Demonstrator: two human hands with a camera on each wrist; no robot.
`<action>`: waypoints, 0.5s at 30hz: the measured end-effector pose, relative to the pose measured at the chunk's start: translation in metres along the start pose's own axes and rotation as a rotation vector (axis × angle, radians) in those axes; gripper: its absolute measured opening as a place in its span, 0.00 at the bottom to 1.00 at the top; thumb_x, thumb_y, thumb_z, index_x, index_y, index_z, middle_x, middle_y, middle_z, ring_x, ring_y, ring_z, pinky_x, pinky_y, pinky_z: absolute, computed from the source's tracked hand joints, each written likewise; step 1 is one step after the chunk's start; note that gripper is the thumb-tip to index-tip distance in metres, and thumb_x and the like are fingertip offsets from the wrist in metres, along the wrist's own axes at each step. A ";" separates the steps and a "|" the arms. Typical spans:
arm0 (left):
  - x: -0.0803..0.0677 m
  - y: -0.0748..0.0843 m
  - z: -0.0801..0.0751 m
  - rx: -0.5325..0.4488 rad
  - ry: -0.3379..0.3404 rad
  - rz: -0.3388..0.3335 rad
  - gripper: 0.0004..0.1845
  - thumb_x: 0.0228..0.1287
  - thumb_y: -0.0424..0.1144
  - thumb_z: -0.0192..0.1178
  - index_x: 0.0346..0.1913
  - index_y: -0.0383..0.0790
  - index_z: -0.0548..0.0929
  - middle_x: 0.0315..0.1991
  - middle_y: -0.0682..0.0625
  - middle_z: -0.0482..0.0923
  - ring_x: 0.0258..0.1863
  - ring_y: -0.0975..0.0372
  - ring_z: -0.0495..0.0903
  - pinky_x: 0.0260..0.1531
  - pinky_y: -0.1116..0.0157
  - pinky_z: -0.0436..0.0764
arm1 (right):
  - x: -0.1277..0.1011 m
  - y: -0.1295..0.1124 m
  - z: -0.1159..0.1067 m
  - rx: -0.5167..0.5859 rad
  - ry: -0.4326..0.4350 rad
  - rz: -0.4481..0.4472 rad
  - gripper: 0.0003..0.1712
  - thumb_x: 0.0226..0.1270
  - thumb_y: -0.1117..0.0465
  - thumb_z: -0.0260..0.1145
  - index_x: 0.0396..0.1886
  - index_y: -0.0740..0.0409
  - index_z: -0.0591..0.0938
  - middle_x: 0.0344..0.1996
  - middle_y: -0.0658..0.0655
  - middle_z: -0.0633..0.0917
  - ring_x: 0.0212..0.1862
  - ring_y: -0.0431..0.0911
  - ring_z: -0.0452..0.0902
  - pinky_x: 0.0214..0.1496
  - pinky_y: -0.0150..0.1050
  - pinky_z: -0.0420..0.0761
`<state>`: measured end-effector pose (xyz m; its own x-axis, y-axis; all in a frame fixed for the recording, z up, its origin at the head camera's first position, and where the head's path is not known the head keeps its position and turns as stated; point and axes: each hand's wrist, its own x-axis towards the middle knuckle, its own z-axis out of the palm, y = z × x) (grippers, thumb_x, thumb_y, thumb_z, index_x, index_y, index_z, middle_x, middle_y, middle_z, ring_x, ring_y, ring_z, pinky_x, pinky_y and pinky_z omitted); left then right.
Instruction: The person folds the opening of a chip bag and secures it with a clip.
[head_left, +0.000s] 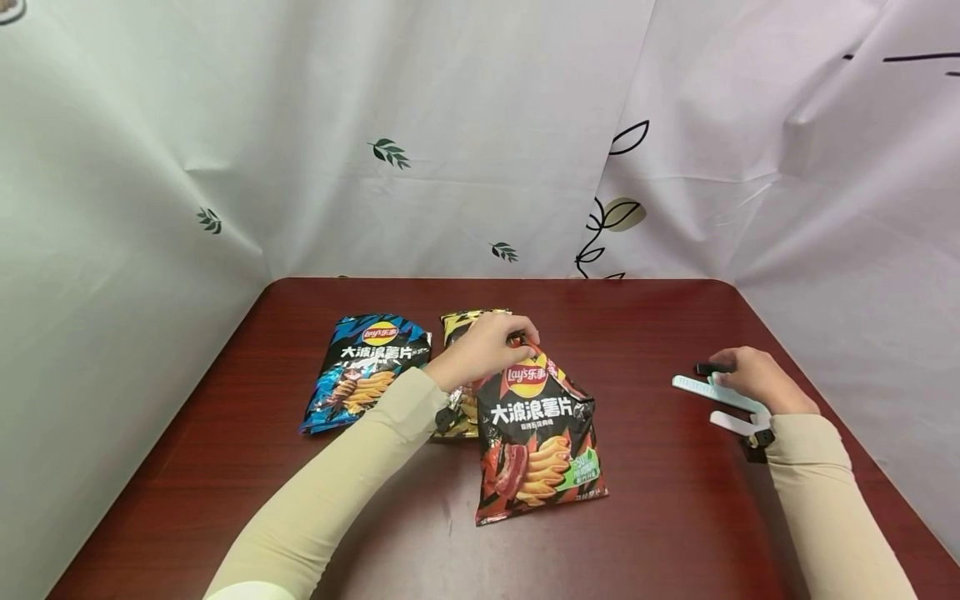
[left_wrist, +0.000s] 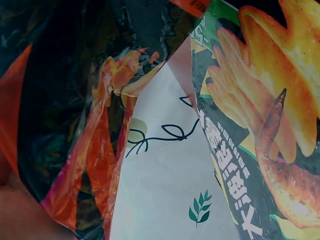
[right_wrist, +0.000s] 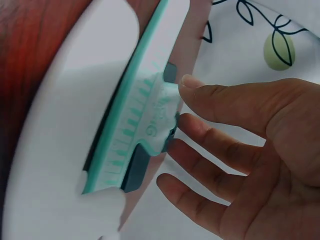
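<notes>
The person's left hand [head_left: 495,342] pinches the top edge of the red-and-black chip bag [head_left: 536,421], which hangs over the middle of the counter [head_left: 645,533] and partly covers the yellow bag [head_left: 465,318]; the blue bag [head_left: 367,367] lies farther left. As seen from where I stand, the right hand [head_left: 765,381] grips a white-and-teal tool [head_left: 720,393] between thumb and fingertips, over the counter's right side, well apart from the bags.

A reddish-brown table [head_left: 660,508] bears a blue chip bag [head_left: 367,367] beside a yellow chip bag [head_left: 468,408].
</notes>
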<state>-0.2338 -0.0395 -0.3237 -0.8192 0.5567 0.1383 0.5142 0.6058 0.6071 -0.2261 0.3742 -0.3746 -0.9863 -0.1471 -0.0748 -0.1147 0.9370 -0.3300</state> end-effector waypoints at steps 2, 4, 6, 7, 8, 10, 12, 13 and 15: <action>0.000 0.000 0.000 -0.005 -0.002 -0.004 0.04 0.65 0.37 0.62 0.41 0.47 0.83 0.37 0.54 0.81 0.26 0.62 0.69 0.28 0.69 0.69 | -0.001 0.001 0.000 0.001 -0.002 0.005 0.20 0.56 0.71 0.65 0.48 0.79 0.78 0.44 0.79 0.79 0.46 0.70 0.76 0.40 0.55 0.77; -0.001 0.001 0.000 -0.008 -0.004 -0.009 0.04 0.65 0.37 0.62 0.41 0.47 0.83 0.38 0.54 0.81 0.26 0.62 0.69 0.28 0.68 0.69 | -0.002 0.003 0.000 0.002 -0.006 0.008 0.20 0.55 0.71 0.65 0.47 0.79 0.78 0.44 0.79 0.79 0.45 0.69 0.76 0.40 0.55 0.77; -0.001 0.001 0.000 -0.008 -0.009 -0.012 0.04 0.65 0.37 0.62 0.41 0.47 0.83 0.38 0.54 0.81 0.26 0.62 0.69 0.29 0.68 0.69 | -0.002 0.005 0.001 0.007 -0.012 0.012 0.20 0.55 0.71 0.65 0.47 0.79 0.78 0.44 0.80 0.79 0.44 0.68 0.77 0.39 0.53 0.77; -0.001 0.001 0.000 -0.006 -0.012 -0.012 0.05 0.65 0.37 0.62 0.42 0.47 0.83 0.38 0.54 0.81 0.26 0.63 0.70 0.29 0.69 0.69 | -0.002 0.005 0.002 0.012 -0.017 0.016 0.20 0.55 0.71 0.65 0.47 0.79 0.78 0.44 0.80 0.79 0.43 0.67 0.77 0.38 0.52 0.78; -0.001 0.001 0.000 -0.005 -0.014 -0.012 0.05 0.65 0.37 0.62 0.42 0.47 0.83 0.38 0.54 0.81 0.26 0.63 0.70 0.29 0.69 0.69 | -0.002 0.006 0.002 0.019 -0.021 0.022 0.21 0.55 0.71 0.65 0.48 0.79 0.78 0.44 0.80 0.79 0.42 0.66 0.78 0.38 0.51 0.78; -0.001 0.001 0.000 -0.003 -0.018 -0.011 0.05 0.65 0.38 0.62 0.42 0.47 0.83 0.38 0.54 0.82 0.26 0.63 0.70 0.28 0.68 0.69 | -0.002 0.007 0.003 0.033 -0.031 0.036 0.21 0.56 0.70 0.65 0.48 0.80 0.78 0.44 0.80 0.79 0.39 0.62 0.78 0.35 0.48 0.78; 0.000 0.001 0.000 0.002 -0.018 -0.008 0.05 0.65 0.38 0.62 0.42 0.46 0.83 0.38 0.54 0.82 0.26 0.63 0.70 0.29 0.69 0.69 | -0.002 0.007 0.004 0.043 -0.037 0.048 0.21 0.57 0.70 0.64 0.48 0.80 0.77 0.43 0.80 0.78 0.37 0.60 0.78 0.34 0.47 0.78; -0.001 0.001 0.000 0.003 -0.017 -0.007 0.05 0.65 0.38 0.62 0.42 0.46 0.83 0.38 0.54 0.82 0.27 0.63 0.71 0.29 0.68 0.70 | -0.002 0.008 0.004 0.047 -0.039 0.053 0.21 0.57 0.70 0.65 0.48 0.80 0.77 0.43 0.80 0.78 0.36 0.59 0.78 0.33 0.46 0.77; -0.001 0.001 0.000 0.006 -0.016 -0.007 0.05 0.65 0.38 0.62 0.42 0.46 0.83 0.39 0.54 0.82 0.28 0.62 0.72 0.30 0.68 0.70 | -0.002 0.008 0.005 0.048 -0.042 0.058 0.20 0.58 0.69 0.65 0.48 0.80 0.78 0.43 0.80 0.78 0.35 0.58 0.78 0.32 0.45 0.77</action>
<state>-0.2326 -0.0394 -0.3233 -0.8188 0.5611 0.1216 0.5098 0.6132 0.6034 -0.2247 0.3804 -0.3818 -0.9852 -0.1073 -0.1337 -0.0510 0.9281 -0.3689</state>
